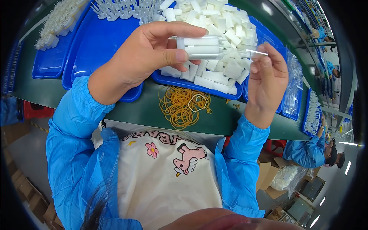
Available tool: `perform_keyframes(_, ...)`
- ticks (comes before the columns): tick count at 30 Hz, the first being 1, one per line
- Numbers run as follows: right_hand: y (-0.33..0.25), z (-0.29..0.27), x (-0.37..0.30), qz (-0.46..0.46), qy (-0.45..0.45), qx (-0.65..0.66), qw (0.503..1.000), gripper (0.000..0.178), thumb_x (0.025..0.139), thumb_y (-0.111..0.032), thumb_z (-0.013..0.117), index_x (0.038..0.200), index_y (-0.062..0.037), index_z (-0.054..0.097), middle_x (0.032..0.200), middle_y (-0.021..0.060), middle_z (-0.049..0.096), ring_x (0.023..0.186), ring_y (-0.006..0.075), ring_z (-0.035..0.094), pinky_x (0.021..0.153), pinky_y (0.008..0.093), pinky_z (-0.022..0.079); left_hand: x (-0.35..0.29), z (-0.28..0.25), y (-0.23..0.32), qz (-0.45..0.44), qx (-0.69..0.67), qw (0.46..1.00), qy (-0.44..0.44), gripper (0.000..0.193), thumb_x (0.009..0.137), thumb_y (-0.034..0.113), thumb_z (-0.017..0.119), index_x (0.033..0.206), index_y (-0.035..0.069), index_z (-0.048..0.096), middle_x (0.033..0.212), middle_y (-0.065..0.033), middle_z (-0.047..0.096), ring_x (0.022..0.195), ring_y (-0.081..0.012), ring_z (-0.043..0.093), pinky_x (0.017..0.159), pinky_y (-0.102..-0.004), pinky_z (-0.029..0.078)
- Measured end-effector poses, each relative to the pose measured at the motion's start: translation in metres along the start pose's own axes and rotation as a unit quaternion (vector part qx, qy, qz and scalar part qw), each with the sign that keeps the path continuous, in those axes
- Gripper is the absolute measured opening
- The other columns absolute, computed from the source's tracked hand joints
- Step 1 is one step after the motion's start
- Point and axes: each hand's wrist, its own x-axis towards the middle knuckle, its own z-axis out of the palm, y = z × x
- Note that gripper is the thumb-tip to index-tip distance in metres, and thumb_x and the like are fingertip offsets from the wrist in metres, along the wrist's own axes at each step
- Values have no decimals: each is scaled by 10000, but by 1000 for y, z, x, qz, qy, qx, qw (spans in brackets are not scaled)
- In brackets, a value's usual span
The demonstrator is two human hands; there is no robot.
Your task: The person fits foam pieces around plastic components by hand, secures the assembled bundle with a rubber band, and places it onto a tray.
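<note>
My left hand (145, 51) is closed around a clear plastic piece with white strips (201, 46), gripping it between thumb and fingers above the heaped tray. In my right hand (270, 78), thumb and fingertips pinch a narrow clear plastic piece (251, 53) that points toward what the left hand holds. The two held pieces lie nearly in line; whether they touch I cannot tell. Behind and below them, white foam-like blocks (216, 76) fill a blue tray (199, 86).
A tangle of yellow rubber bands (180, 107) lies on the green table (147, 113) near my body. At left are a blue tray (101, 34) and clustered whitish plastic parts (61, 23). Clear plastic pieces (293, 82) fill a tray at right. Co-workers in blue (306, 151) sit farther right.
</note>
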Motion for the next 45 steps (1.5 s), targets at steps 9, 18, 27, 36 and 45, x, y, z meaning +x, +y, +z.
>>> perform_keyframes(9, 6, 21, -12, -8, -28, 13, 999, 289, 894, 19, 673, 1172, 61, 605, 1074, 184, 665, 907, 221, 693, 688, 281, 567, 0, 1, 0, 10, -26, 1000, -8, 502, 821, 248, 794, 1269, 83, 642, 1372, -191, 538, 1011, -294, 687, 727, -288, 614)
perform_keyframes(18, 13, 29, -18, -43, -55, -26, 997, 256, 874, 72, 666, 1115, 40, 587, 1142, 197, 624, 941, 265, 702, 677, 296, 592, 0, 2, 0, 20, -12, 1000, -4, 494, 824, 212, 785, 1271, 59, 640, 1330, -159, 555, 1027, -263, 677, 743, -281, 614)
perform_keyframes(27, 20, 40, -30, -43, 25, -45, 998, 248, 886, 74, 654, 1114, 38, 563, 1131, 207, 630, 974, 274, 700, 783, 312, 602, 1, 8, 8, 0, 103, 995, -13, 375, 918, 103, 642, 1286, 30, 626, 1257, -101, 563, 1052, -193, 622, 767, -270, 584)
perform_keyframes(36, 18, 31, -23, 19, -2, -33, 999, 241, 889, 62, 655, 1116, 51, 575, 1102, 206, 645, 965, 266, 701, 798, 328, 605, 3, 4, 5, 29, 132, 990, -45, 350, 919, 85, 641, 1265, 29, 643, 1249, -97, 556, 1024, -174, 604, 786, -285, 566)
perform_keyframes(45, 21, 26, -22, -10, -41, -28, 999, 256, 860, 87, 671, 1100, 42, 594, 1100, 193, 641, 957, 220, 673, 790, 334, 591, 1, 6, 6, 6, 102, 994, -39, 372, 893, 56, 663, 1264, 31, 646, 1274, -91, 544, 1091, -178, 586, 819, -291, 561)
